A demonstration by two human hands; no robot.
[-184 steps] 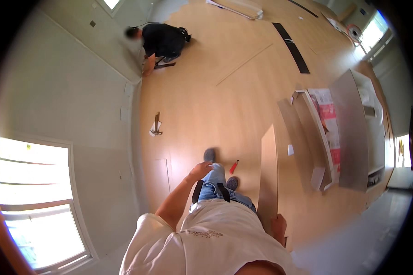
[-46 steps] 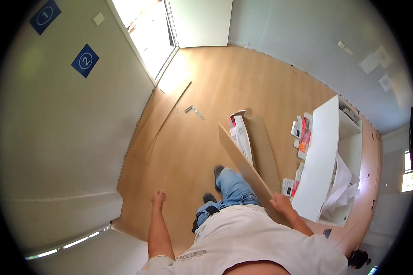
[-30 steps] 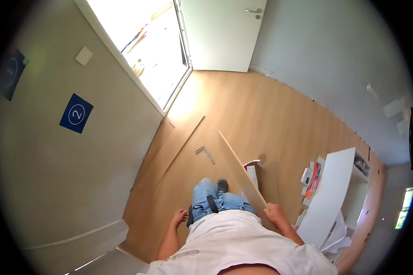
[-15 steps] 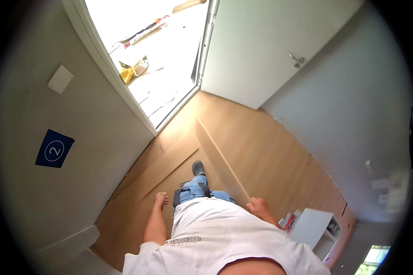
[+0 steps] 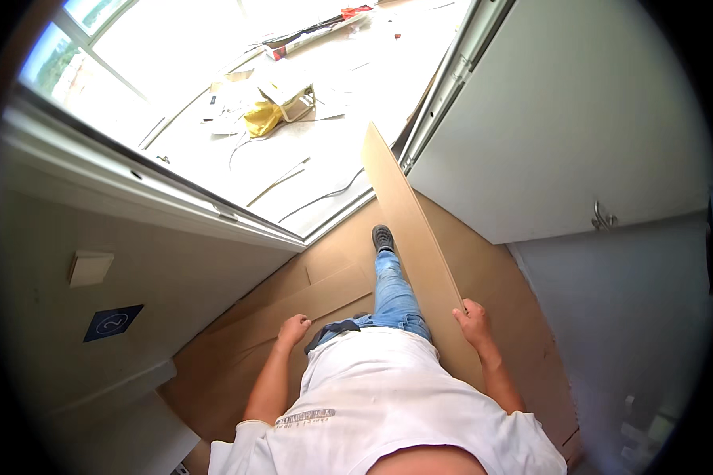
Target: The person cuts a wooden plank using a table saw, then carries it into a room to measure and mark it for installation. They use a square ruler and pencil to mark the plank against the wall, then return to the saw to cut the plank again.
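My right hand (image 5: 475, 321) grips the edge of a long tan laminate floor plank (image 5: 410, 229), which I carry on edge at my right side; its far end points toward the open doorway. My left hand (image 5: 293, 330) hangs loosely curled at my left hip and holds nothing. Below me I see my white shirt, blue jeans and one grey shoe (image 5: 383, 237) stepping forward on the wooden floor (image 5: 523, 317).
A white door (image 5: 578, 127) stands open on the right. Beyond the threshold lies a bright terrace (image 5: 238, 150) with cables, a yellow bag (image 5: 263, 119) and scattered tools. A grey wall (image 5: 71, 317) with a blue round-marked sign (image 5: 112, 322) and a switch plate is on my left.
I have turned and walked from the room's middle toward the open door, carrying the plank in my right hand. The doorway and terrace are much closer now.
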